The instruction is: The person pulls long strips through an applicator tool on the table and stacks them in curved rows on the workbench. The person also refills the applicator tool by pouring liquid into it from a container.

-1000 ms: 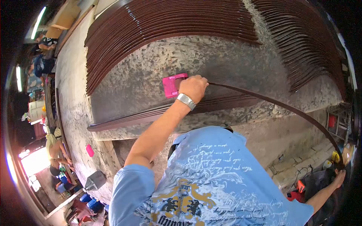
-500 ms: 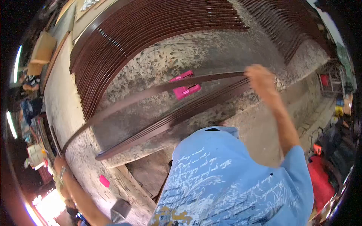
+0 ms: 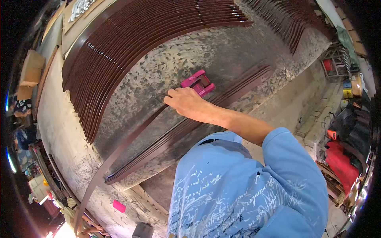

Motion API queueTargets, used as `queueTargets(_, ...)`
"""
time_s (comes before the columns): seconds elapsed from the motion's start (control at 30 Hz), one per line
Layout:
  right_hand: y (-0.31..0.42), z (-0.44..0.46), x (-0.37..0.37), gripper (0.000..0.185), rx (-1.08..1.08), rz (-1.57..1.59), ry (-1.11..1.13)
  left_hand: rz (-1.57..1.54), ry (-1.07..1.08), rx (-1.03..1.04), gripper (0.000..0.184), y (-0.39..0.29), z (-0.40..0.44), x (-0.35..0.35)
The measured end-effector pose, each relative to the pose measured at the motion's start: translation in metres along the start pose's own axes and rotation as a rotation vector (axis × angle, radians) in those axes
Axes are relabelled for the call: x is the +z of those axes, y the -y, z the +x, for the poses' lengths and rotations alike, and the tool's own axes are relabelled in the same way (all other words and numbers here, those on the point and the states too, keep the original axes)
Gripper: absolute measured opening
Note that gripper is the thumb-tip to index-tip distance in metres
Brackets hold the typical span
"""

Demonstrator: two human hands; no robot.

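One brown strip (image 3: 95,181) sits gripped in my right hand (image 3: 185,102), beside the pink tool (image 3: 193,78) on the bench (image 3: 178,59), curving off to the near left; my left hand is out of view, so I cannot tell its grip; a strip bundle (image 3: 158,148) lies nearer me.

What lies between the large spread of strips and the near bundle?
In the head view: pink tool, right hand, part of its strip, and stained tabletop.
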State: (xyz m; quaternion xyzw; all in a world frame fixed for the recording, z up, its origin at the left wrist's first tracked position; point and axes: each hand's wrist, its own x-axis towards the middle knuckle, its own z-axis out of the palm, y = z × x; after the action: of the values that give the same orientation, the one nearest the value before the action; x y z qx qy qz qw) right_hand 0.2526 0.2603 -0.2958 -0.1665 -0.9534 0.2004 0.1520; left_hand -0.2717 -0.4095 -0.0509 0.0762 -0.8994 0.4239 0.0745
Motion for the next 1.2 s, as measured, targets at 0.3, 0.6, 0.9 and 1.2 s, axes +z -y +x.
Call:
queueTargets(0.3,-0.026,-0.012,-0.001,0.019,0.096,-0.140,0.064,0.001,0.042,-0.006,0.030,-0.010,-0.003,0.036)
queueTargets(0.6,-0.116,-0.061,-0.021,0.011,0.330,-0.257,0.042,-0.073,0.064,0.153,0.032,-0.102,-0.019,0.092)
queueTargets(0.9,-0.222,-0.126,-0.070,0.006,0.494,-0.501,0.058,-0.125,-0.105,0.490,0.026,-0.273,-0.107,0.083)
queueTargets(1.2,-0.322,-0.211,-0.150,0.012,0.576,-0.601,-0.030,-0.511,0.060,0.482,0.025,-0.364,-0.250,-0.057)
